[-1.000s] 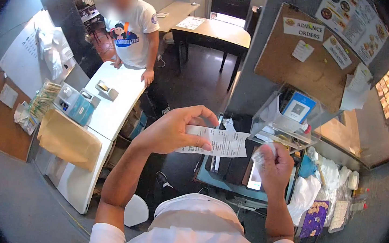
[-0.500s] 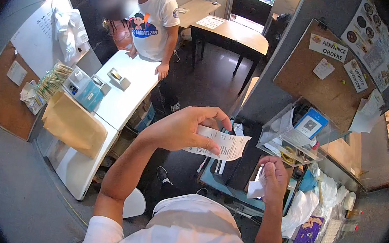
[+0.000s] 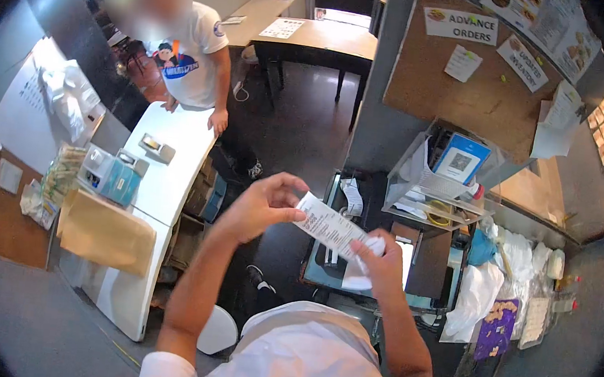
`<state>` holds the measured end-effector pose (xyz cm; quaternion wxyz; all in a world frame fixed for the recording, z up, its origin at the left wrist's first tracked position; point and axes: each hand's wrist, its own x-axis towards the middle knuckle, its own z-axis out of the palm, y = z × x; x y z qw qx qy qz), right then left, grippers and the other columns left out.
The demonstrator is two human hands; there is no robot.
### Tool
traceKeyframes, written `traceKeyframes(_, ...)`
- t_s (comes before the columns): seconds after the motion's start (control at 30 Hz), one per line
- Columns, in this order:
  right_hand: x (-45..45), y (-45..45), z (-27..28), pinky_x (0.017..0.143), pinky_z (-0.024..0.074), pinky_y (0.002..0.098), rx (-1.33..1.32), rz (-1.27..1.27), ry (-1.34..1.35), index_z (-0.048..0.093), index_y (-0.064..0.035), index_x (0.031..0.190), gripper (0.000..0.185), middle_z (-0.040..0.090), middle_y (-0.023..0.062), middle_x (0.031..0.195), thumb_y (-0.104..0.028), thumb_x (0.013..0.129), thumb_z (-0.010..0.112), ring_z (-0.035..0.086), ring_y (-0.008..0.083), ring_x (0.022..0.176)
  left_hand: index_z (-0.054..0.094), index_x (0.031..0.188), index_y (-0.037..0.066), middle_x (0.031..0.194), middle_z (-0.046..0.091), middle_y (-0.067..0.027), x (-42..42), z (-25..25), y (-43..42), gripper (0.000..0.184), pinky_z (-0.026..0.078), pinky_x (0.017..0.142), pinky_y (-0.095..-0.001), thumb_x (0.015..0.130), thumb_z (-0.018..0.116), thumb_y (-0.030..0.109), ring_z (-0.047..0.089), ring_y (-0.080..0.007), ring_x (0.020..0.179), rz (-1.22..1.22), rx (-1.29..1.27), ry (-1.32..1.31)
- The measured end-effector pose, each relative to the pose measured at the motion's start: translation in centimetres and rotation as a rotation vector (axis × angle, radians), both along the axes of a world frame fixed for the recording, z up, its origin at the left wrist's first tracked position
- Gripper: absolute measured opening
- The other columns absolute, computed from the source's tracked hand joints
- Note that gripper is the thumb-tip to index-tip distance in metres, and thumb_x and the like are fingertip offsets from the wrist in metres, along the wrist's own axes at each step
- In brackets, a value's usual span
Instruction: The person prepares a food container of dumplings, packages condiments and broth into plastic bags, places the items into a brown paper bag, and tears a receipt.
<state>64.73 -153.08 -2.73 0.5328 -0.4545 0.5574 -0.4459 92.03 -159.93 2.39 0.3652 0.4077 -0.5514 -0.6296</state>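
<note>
A long printed receipt [image 3: 329,227] is stretched between my hands, its text facing up. My left hand [image 3: 260,208] pinches its upper left end between thumb and fingers. At the lower right end my right hand [image 3: 384,264] grips the paper with the thumb on top. A blank white paper piece [image 3: 357,277] hangs below the right thumb; whether it is part of the same strip I cannot tell. Beneath my hands is a drawer-like unit [image 3: 315,259] with another paper slip [image 3: 351,195] lying in it.
Across a white counter [image 3: 164,186] stands a person [image 3: 198,62] in a printed T-shirt. The counter holds a tape dispenser [image 3: 156,147], a blue box [image 3: 122,184] and brown envelopes [image 3: 107,231]. To the right are a clear rack [image 3: 432,194], a corkboard [image 3: 429,77] and plastic bags [image 3: 477,300].
My right hand has come up and left to take the receipt's other end. The receipt is now extended and tilted down to the right. The view has shifted.
</note>
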Motion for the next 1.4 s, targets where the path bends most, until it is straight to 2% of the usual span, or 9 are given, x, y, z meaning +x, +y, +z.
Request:
traceKeyframes(0.13,0.4,3.1,-9.1,0.058,0.0466,0.0264,0.230,-0.059,-0.137,0.061,-0.0075,0.084,0.020,0.067,0.0017,0.078,-0.015,0.087,0.080,0.059,0.0069,0.067,0.054,0.118,0.008,0.088,0.066,-0.0049,-5.6,-10.9,2.4,0.032,0.054,0.071,-0.0270,0.092,0.070,0.000,0.065,-0.0113,0.082,0.421,0.096,0.193)
traceKeyframes(0.23,0.3,4.3,-13.3,0.056,0.0450,0.0287,0.242,-0.097,-0.113,0.064,-0.0042,0.084,0.024,0.065,0.0023,0.072,-0.022,0.087,0.079,0.057,0.0086,0.063,0.065,0.096,0.003,0.087,0.066,-0.0011,-8.0,-18.2,2.6,0.002,0.048,0.070,-0.0240,0.095,0.066,0.002,0.059,-0.0071,0.078,0.380,-0.100,-0.060)
traceKeyframes(0.47,-0.9,6.5,-17.3,0.054,0.0428,0.0285,0.335,-0.171,0.007,0.065,-0.0041,0.087,0.024,0.062,0.0009,0.067,-0.026,0.089,0.076,0.055,0.0084,0.060,0.073,0.102,0.001,0.093,0.072,-0.0030,-10.9,-19.4,1.6,0.012,0.052,0.076,-0.0265,0.093,0.069,0.006,0.064,-0.0087,0.083,0.122,0.119,-0.134)
traceKeyframes(0.6,-1.6,7.8,-18.1,0.052,0.0412,0.0277,0.318,-0.192,-0.013,0.067,-0.0055,0.091,0.020,0.060,-0.0009,0.066,-0.024,0.092,0.074,0.053,0.0070,0.059,0.075,0.102,0.001,0.094,0.074,-0.0056,-12.8,-20.5,-2.5,0.014,0.053,0.074,-0.0251,0.090,0.074,0.007,0.065,-0.0092,0.081,0.317,0.030,-0.060)
traceKeyframes(0.8,-3.3,9.9,-19.8,0.051,0.0392,0.0259,0.350,-0.260,-0.020,0.069,-0.0058,0.093,0.017,0.059,-0.0025,0.066,-0.023,0.093,0.073,0.051,0.0052,0.058,0.075,0.117,0.005,0.096,0.075,-0.0060,-14.4,-24.1,-8.0,0.027,0.053,0.072,-0.0248,0.089,0.075,0.007,0.066,-0.0092,0.082,0.235,0.065,-0.067)
traceKeyframes(1.1,-2.0,9.4,-18.3,0.046,0.0357,0.0243,0.289,-0.238,0.005,0.067,-0.0074,0.093,0.014,0.058,-0.0046,0.064,-0.019,0.094,0.073,0.051,0.0031,0.055,0.076,0.116,0.007,0.093,0.075,-0.0045,-14.8,-27.3,-8.5,0.027,0.053,0.072,-0.0260,0.089,0.076,0.009,0.066,-0.0089,0.083,0.181,0.135,-0.041)
traceKeyframes(1.2,-1.6,9.1,-17.8,0.048,0.0368,0.0241,0.314,-0.214,-0.049,0.067,-0.0078,0.094,0.013,0.058,-0.0044,0.068,-0.021,0.096,0.070,0.051,0.0032,0.057,0.077,0.116,0.009,0.094,0.077,-0.0051,-13.9,-31.7,-8.4,0.030,0.054,0.074,-0.0281,0.087,0.078,0.010,0.066,-0.0086,0.083,0.175,0.033,-0.244)
traceKeyframes(1.37,-1.3,7.7,-17.8,0.058,0.0419,0.0234,0.292,-0.355,-0.290,0.066,-0.0094,0.097,0.022,0.057,-0.0030,0.079,-0.028,0.104,0.056,0.052,0.0047,0.066,0.070,0.124,0.006,0.119,0.069,-0.0189,-13.6,-31.5,-8.4,0.048,0.053,0.091,-0.0411,0.077,0.082,0.013,0.068,-0.0370,0.105,0.136,-0.297,-0.532)
traceKeyframes(1.4,-1.5,5.7,-15.6,0.061,0.0433,0.0233,0.319,-0.373,-0.429,0.066,-0.0100,0.097,0.026,0.056,-0.0027,0.081,-0.030,0.107,0.052,0.052,0.0053,0.069,0.071,0.121,0.005,0.117,0.068,-0.0204,-13.3,-30.9,-8.7,0.046,0.053,0.092,-0.0414,0.077,0.082,0.013,0.067,-0.0373,0.103,0.192,-0.653,-0.616)
